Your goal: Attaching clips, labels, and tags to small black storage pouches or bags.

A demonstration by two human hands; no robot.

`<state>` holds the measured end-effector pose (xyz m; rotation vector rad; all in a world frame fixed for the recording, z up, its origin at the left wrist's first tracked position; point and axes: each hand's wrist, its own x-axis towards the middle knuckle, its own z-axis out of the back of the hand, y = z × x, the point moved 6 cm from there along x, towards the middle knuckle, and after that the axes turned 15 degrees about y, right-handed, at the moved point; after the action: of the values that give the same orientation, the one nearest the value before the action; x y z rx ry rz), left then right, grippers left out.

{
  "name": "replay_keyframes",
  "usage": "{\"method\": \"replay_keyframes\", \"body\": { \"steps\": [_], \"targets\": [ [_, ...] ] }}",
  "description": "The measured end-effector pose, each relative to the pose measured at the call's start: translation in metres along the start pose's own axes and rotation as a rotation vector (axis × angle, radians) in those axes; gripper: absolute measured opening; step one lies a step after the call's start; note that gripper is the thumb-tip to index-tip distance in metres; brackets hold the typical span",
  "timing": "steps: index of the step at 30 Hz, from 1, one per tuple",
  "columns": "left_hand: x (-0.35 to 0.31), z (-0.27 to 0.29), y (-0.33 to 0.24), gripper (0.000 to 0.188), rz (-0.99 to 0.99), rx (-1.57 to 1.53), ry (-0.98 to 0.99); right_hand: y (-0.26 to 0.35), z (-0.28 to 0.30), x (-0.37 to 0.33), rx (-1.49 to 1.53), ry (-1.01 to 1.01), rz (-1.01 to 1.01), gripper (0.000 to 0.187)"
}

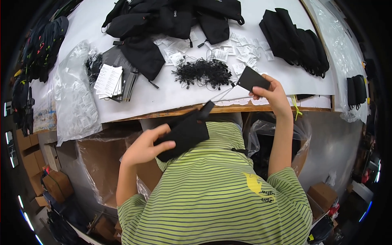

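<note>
My left hand (149, 143) is closed round a black fabric pouch (183, 134), held in front of my body below the table's near edge. A short black tab (207, 108) sticks up from the pouch's upper right corner. In my right hand (269, 90) a black hang tag (252, 79) is pinched between thumb and fingers, above the table edge. A thin cord (222, 96) stretches from the tag toward the pouch's tab. Just beyond, a tangled heap of black tag strings (203, 72) lies on the white table (163, 96).
Black pouches (171, 20) are piled at the far side, with white paper labels (243, 51) scattered before them. A row of black pouches (294, 43) lies at right. Stacked tags (109, 81) and a clear plastic bag (75, 94) are at left. Plastic-lined cartons (98, 163) stand below the table.
</note>
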<state>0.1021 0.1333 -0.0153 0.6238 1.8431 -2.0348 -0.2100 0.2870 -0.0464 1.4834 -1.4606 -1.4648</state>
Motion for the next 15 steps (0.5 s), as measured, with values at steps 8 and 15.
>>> {"method": "replay_keyframes", "body": {
  "steps": [8,15],
  "targets": [
    [0.015,-0.027,-0.008,0.026,0.001,0.033,0.293,-0.016,-0.090,0.055,1.223,0.038,0.273,0.027],
    [0.017,-0.026,-0.013,0.027,-0.072,0.072,0.257,-0.010,-0.077,0.054,1.002,-0.101,0.308,0.023]
  ]
}}
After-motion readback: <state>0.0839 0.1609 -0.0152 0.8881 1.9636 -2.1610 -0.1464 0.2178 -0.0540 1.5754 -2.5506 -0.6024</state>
